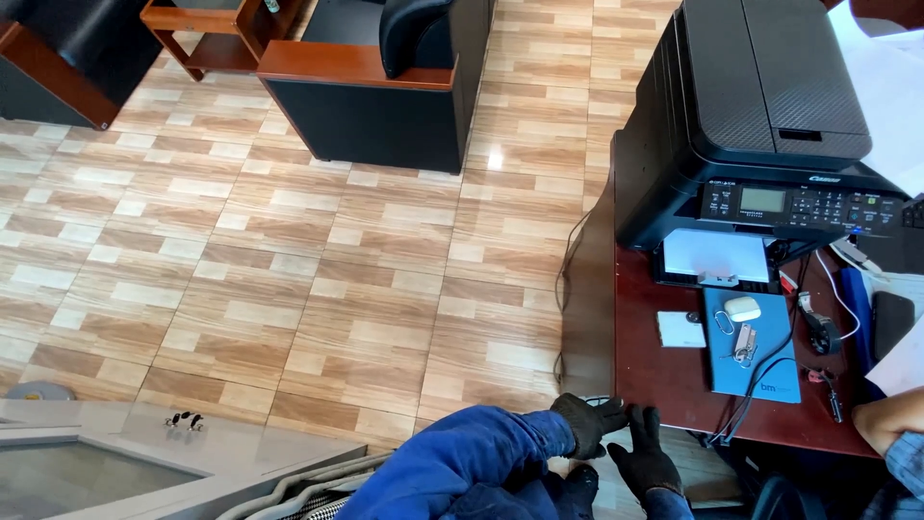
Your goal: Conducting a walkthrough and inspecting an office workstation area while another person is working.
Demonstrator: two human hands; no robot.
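Note:
Both my hands wear dark work gloves and blue sleeves, low in the middle of the view. My left hand (587,425) reaches to the right and seems to pinch a fingertip of the glove on my right hand (646,456). My right hand points its fingers upward, spread, with nothing in it. Both hands hover over the tiled floor, just off the near left corner of a dark red desk (664,376).
A black printer (760,125) with white paper in its tray stands on the desk. In front of it lie a blue notebook (756,371), a white earbud case (742,308), keys, a white card (680,329) and cables. Another person's forearm (890,416) rests at the right edge. A black armchair (385,87) stands behind, a grey metal frame (144,462) lower left.

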